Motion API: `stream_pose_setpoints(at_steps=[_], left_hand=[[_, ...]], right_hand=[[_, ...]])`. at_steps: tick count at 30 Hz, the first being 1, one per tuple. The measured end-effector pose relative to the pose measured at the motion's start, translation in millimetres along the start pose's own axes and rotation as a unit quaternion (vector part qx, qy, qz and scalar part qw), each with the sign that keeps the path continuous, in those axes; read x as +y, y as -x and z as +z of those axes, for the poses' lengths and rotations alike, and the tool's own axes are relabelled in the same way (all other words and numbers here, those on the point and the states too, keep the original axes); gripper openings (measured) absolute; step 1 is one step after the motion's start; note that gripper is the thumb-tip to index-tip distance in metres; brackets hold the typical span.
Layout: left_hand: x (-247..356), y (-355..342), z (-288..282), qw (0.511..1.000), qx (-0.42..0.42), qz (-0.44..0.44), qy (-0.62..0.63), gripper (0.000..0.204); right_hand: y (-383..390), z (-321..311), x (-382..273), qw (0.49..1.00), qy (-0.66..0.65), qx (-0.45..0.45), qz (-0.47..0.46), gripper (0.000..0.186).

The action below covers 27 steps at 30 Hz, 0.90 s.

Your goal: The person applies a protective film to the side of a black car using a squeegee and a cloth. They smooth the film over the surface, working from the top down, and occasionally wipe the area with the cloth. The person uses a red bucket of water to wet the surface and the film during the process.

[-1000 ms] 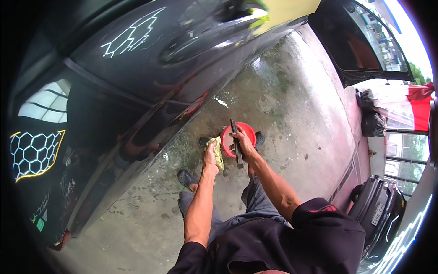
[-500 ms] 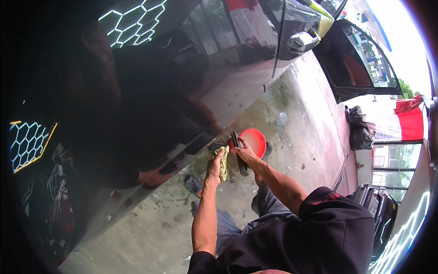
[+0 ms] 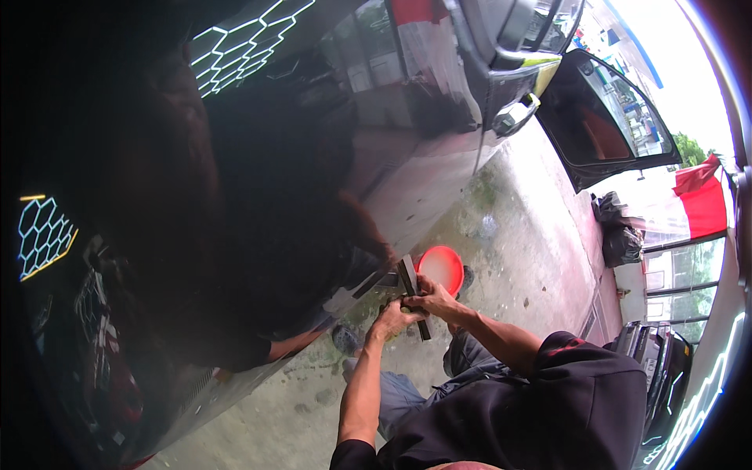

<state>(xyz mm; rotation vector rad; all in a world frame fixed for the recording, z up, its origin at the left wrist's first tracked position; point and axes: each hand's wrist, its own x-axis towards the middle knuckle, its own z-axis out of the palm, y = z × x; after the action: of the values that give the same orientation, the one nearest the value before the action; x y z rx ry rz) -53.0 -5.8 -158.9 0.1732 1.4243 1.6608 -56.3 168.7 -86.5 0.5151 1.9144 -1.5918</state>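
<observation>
My right hand (image 3: 431, 298) grips a long, flat dark strip (image 3: 406, 272) that stands out beyond the fingers at both ends. My left hand (image 3: 393, 319) is closed around a yellow-green cloth (image 3: 406, 309) and meets the strip just below the right hand. Most of the cloth is hidden by the fingers. Both hands are low in front of me, close to the lower edge of a glossy dark car body (image 3: 274, 164). A red basin (image 3: 441, 250) of pale, cloudy contents stands on the floor just beyond the right hand.
The car's side fills the left, mirroring hexagonal lights. An open dark car door (image 3: 587, 133) juts out at upper right. Black plastic bags (image 3: 620, 239) lie by a red-and-white cloth (image 3: 703, 204). A dark clog (image 3: 345, 340) is on my foot on the wet concrete floor (image 3: 517, 235).
My left hand has brought the cloth from beside the strip onto it, and the hands now meet. The strip has shifted slightly down and right in view. The camera view has shifted too.
</observation>
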Motion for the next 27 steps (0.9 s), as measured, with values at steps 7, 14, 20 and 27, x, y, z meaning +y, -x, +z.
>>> stream_pose_setpoints(at_steps=[7,14,20,27], left_hand=[[41,-31,43,0.992,0.084,-0.013,-0.095,0.052],[71,-68,68,0.979,0.161,-0.073,-0.106,0.054],[131,-138,142,0.94,0.243,-0.192,-0.144,0.063],[124,-183,195,0.898,0.379,-0.223,-0.005,0.064]], right_hand=[[24,-49,-1,0.997,0.004,0.068,-0.025,0.063],[-69,-253,-186,0.884,-0.047,0.396,-0.244,0.086],[-186,-439,-313,0.818,-0.09,0.478,-0.306,0.087],[-238,-623,-383,0.818,-0.149,0.505,-0.232,0.102]])
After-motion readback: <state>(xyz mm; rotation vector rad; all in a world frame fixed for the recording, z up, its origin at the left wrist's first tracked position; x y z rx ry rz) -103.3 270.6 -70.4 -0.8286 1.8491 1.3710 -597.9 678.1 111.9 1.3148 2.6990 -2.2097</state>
